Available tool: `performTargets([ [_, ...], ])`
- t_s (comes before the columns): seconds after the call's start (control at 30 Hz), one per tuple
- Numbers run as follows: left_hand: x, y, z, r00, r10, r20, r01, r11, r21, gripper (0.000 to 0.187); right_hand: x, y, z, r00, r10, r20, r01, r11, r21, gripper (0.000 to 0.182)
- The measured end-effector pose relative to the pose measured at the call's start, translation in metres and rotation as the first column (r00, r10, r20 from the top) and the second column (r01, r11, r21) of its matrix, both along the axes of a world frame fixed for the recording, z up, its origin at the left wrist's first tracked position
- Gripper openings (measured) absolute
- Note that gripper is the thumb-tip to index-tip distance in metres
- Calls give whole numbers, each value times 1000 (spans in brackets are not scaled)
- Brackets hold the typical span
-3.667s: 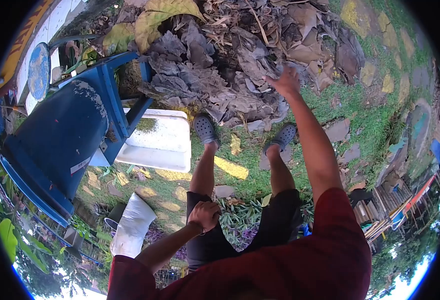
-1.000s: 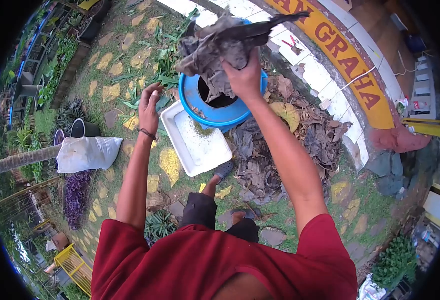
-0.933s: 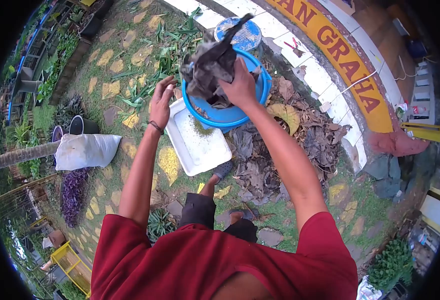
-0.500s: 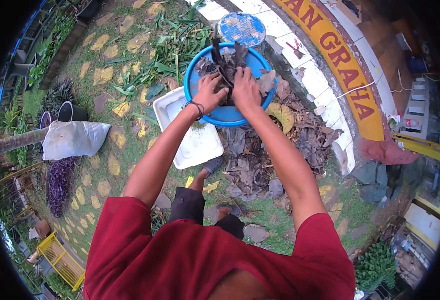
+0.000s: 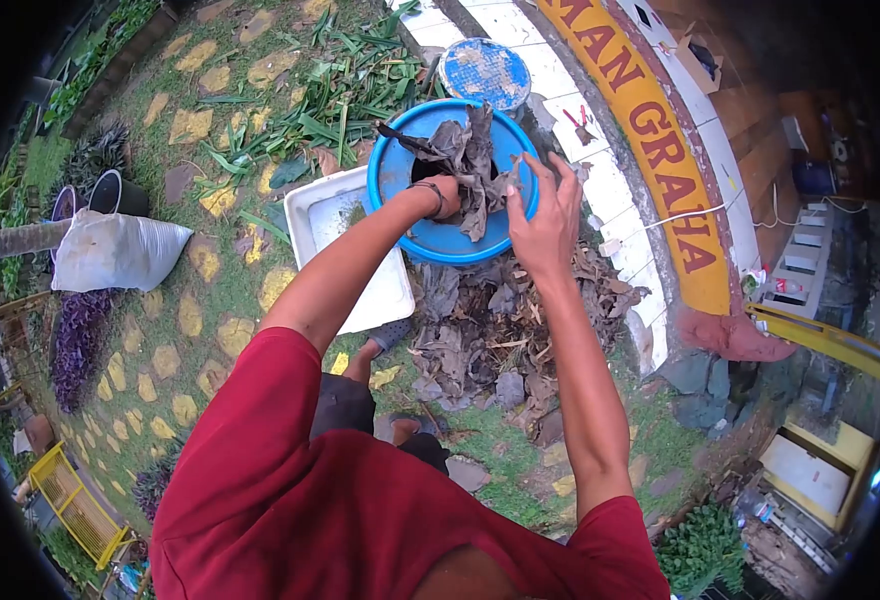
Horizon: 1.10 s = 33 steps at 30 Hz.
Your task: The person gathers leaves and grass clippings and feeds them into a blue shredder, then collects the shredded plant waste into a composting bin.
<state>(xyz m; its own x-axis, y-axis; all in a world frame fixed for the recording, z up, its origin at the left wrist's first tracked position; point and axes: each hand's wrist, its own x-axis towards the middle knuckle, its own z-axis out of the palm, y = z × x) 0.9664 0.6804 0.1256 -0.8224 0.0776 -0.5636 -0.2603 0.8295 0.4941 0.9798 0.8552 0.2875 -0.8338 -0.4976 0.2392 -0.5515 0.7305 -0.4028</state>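
Note:
A blue round bin [image 5: 440,245] with a dark opening in its top stands before me, dry grey-brown leaves [image 5: 475,150] heaped over the opening. My left hand [image 5: 445,197], with a dark bracelet at the wrist, reaches into the opening among these leaves; its fingers are hidden. Over the bin's right rim, my right hand [image 5: 548,215] is open with fingers spread, its thumb close to a leaf edge. More dry leaves [image 5: 505,335] lie piled on the ground below the bin. A white tray [image 5: 360,300] sits left of the bin, partly under my left forearm.
A round blue lid [image 5: 485,75] with dirt on it lies behind the bin. Cut green leaves [image 5: 340,115] are spread on the grass at the back left. Red-handled pruners [image 5: 578,125] rest on the white tiled edge. A white sack [image 5: 120,250] stands far left.
My right hand has come off the leaves and moved right, its fingers spreading. My left hand has gone lower into the opening. The view has shifted slightly.

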Motion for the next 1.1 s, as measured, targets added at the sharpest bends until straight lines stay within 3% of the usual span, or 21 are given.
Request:
performTargets([
  [0.03,-6,-1,-10,751,-659,43,640,711,-291,36,-1,4,-11,990,-126,-64,124,992,-25,44],
  [0.07,-4,-5,1,755,-654,43,636,715,-291,36,-3,6,-32,991,-120,-65,118,993,-25,44],
  [0.13,8,-18,32,987,-161,18,161,986,-41,37,-7,7,-74,984,16,179,-6,998,-55,41],
  [0.17,12,-28,41,988,-149,-44,153,983,106,36,0,-2,-77,965,216,145,-211,976,-55,43],
  [0.2,17,-45,51,999,-44,20,38,968,248,37,1,-13,-83,965,215,151,-207,976,-66,43],
  [0.27,45,-75,78,1000,10,-19,-5,970,244,44,-4,-34,-102,914,335,229,-391,877,278,49],
  [0.3,59,-88,80,999,28,-31,-24,992,120,47,-15,-47,-104,918,331,221,-383,884,267,49],
  [0.37,89,-106,87,970,216,-113,-189,959,209,47,-38,-70,-108,831,59,554,-454,649,611,37],
  [0.4,98,-112,88,974,210,-90,-183,953,243,46,-44,-72,-115,830,56,555,-446,664,601,37],
  [0.47,124,-113,86,960,281,-13,-245,859,449,45,-60,-72,-130,845,124,519,-510,480,714,35],
  [0.5,135,-110,89,961,277,16,-255,856,450,44,-66,-81,-125,761,88,643,-612,424,667,35],
  [0.53,146,-109,90,960,277,50,-269,850,454,44,-61,-85,-117,758,84,647,-615,424,665,35],
  [0.6,173,-105,60,940,309,144,-341,841,419,41,-49,-86,-93,779,127,614,-487,740,465,34],
  [0.63,185,-103,47,940,309,148,-342,844,412,40,-46,-79,-79,773,120,623,-434,816,381,30],
  [0.67,199,-98,34,940,303,156,-341,848,406,40,-46,-67,-72,767,116,631,-444,806,392,30],
  [0.73,226,-84,11,944,300,141,-330,879,343,38,-53,-42,-54,758,275,592,-375,925,51,27],
  [0.77,247,-77,-16,959,270,86,-283,905,318,38,-50,-25,-45,757,269,595,-377,924,61,27],
  [0.83,285,-56,-33,988,122,94,-138,972,189,38,-42,12,-21,594,190,782,-59,979,-193,28],
  [0.97,346,-8,-32,920,-87,382,57,994,89,45,18,120,-47,524,-3,852,280,945,-169,26],
  [1.0,358,2,-42,869,-94,486,49,993,105,45,47,147,-57,533,-59,844,301,946,-123,24],
  [1.1,406,21,-70,860,-186,475,119,978,169,40,163,244,-127,600,-283,748,224,957,182,26],
])
